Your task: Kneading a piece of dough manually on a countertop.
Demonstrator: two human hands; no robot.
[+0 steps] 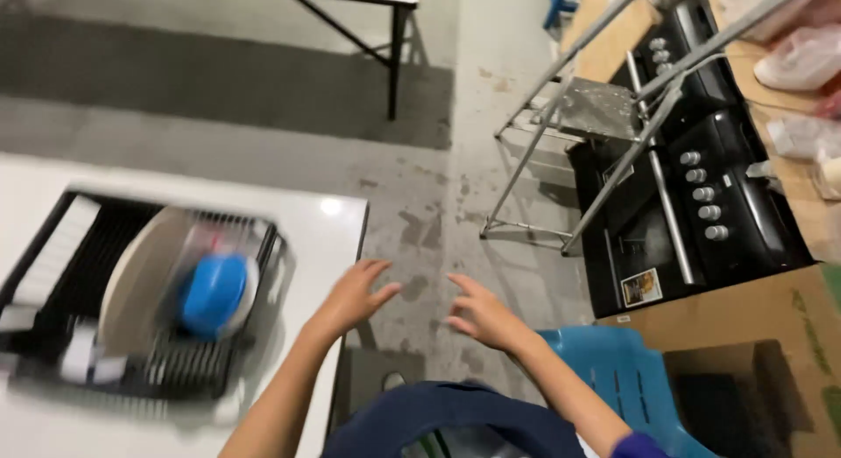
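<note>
Both hands hang in the air with nothing in them. The left hand (355, 293) floats just past the right edge of the white counter (337, 226), fingers spread and slightly curled, its grip open and empty. The right hand (484, 316) is level with it over the bare concrete floor (438, 195), fingers loosely bent and also holding nothing. The two hands are near each other but apart, palms turned partly inward.

As a judgement, this looks like a moment between grasps: the hands are free and nothing is being reached for in earnest. The nearest things to the left hand are those in the black dish rack (140, 370), which sits on the counter toward its near left part. In it a large cream plate (131, 278) stands tilted on edge, and a blue bowl (213, 293) leans against it, closer to the rack's right side. The rack is blurred by head motion, so what else lies in it, perhaps something clear and some white pieces, cannot be told for sure.

The blue bowl lies to the left of the left hand, near but not touching, at about the same height in the view. Taking hold of it would call for the left hand to travel leftward over the counter's right edge and open round the bowl's rim.

Beside the right forearm stands a blue plastic chair (626, 379)
</note>
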